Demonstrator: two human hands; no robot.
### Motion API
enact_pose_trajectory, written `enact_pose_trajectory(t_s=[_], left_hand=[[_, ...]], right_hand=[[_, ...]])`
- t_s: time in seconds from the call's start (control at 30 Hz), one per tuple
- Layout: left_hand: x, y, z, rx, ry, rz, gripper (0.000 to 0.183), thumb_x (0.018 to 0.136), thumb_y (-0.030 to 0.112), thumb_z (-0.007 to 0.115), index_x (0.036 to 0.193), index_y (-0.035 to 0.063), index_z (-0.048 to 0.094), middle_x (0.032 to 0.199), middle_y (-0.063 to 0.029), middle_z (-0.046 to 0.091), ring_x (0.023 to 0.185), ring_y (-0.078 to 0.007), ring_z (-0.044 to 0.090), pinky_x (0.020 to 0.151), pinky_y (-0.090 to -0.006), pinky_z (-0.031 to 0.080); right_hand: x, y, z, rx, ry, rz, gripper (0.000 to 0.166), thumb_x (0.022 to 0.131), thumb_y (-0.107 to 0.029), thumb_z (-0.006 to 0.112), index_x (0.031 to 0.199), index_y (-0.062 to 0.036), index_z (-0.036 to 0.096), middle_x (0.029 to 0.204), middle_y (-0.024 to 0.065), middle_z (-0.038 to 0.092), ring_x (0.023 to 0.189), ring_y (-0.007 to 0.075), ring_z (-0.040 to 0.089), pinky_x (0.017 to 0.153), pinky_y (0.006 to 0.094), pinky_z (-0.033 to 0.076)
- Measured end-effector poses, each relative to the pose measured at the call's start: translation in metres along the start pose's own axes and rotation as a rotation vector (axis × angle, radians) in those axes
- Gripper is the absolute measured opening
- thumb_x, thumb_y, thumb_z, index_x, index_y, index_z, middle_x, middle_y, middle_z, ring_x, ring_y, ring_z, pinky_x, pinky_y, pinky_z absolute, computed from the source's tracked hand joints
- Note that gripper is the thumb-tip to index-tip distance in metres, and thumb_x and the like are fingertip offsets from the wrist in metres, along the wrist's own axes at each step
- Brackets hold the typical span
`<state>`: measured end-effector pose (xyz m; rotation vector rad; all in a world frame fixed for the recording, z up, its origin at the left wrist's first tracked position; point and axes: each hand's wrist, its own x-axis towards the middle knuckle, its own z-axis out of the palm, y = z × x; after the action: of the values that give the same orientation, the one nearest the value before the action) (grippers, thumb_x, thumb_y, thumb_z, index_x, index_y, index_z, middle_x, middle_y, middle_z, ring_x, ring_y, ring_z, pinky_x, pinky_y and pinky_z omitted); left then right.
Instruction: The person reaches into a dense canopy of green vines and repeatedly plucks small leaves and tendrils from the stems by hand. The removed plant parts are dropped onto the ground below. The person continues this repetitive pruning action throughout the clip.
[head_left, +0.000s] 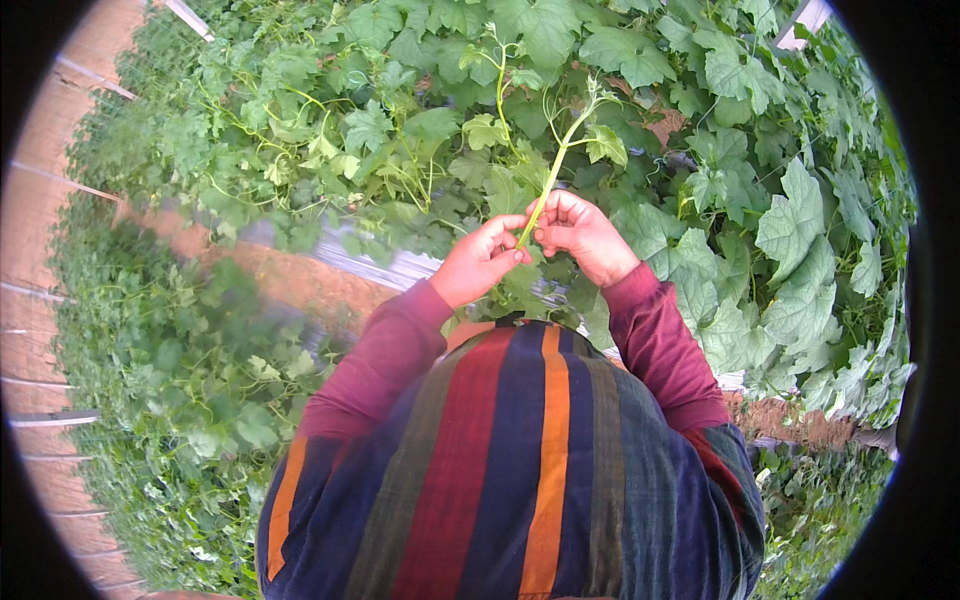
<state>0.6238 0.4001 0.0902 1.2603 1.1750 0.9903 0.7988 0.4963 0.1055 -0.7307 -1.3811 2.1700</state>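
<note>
A pale green vine shoot (557, 160) slants up and away from my fingers, with a budding tip, thin tendrils and a small leaf (604, 145). My left hand (481, 257) pinches its lower end between thumb and fingers. Just above and to the right, my right hand (576, 231) grips the same stem, its fingers curled around it. Whether the stem's bottom end is cut or still joined to a plant cannot be made out. A second thin shoot (501, 101) rises from the foliage left of the held one, apart from both hands.
Dense lobed-leaf vines (367, 127) spread ahead, with broad leaves (799, 225) close on the right. Plastic mulch film (352, 255) edges a bare soil path (292, 277) at left. Another vine row (187, 360) grows beyond it. Several pale bars (56, 418) line the far left.
</note>
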Motion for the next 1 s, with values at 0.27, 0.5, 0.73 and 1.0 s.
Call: enact_pose_trajectory(t_s=[0.27,0.5,0.73,1.0], left_hand=[[-0.002,0.001,0.011,-0.101,0.116,-0.024,0.06,0.087,0.001,0.052,0.141,0.0106,0.027,0.087,-0.0008,0.057,0.059,-0.0033,0.046,0.049,-0.0178,0.04],[0.0,-0.009,0.018,-0.211,0.266,0.009,0.047,0.086,0.001,0.055,0.131,0.0064,0.042,0.094,-0.0033,0.06,0.057,-0.0026,0.047,0.047,-0.0176,0.041],[-0.008,-0.025,0.017,-0.128,0.216,-0.024,0.034,0.085,0.0,0.055,0.119,0.0034,0.051,0.1,-0.007,0.062,0.056,-0.0032,0.048,0.048,-0.0188,0.042],[-0.002,-0.006,-0.002,-0.186,0.28,-0.029,0.012,0.086,0.013,0.059,0.094,0.0056,0.054,0.068,0.0027,0.049,0.053,-0.0033,0.048,0.044,-0.0184,0.037]], right_hand=[[-0.002,0.026,0.025,-0.271,0.341,-0.382,0.019,0.08,0.0,0.062,0.099,-0.0038,0.064,0.085,0.0037,0.064,0.07,0.0106,0.061,0.055,0.025,0.05],[-0.003,0.025,0.024,-1.098,0.464,-0.787,0.007,0.074,-0.003,0.062,0.081,-0.0048,0.061,0.075,0.0075,0.062,0.06,0.0217,0.061,0.053,0.0266,0.049],[-0.006,0.003,0.008,-0.025,0.275,-0.13,0.017,0.091,-0.017,0.053,0.102,-0.004,0.057,0.086,0.003,0.062,0.054,0.0051,0.049,0.049,0.0191,0.041],[-0.005,0.054,0.009,-0.258,0.06,-0.143,0.01,0.089,-0.007,0.055,0.098,-0.0029,0.056,0.082,0.0002,0.058,0.066,0.0063,0.056,0.06,0.0209,0.048]])
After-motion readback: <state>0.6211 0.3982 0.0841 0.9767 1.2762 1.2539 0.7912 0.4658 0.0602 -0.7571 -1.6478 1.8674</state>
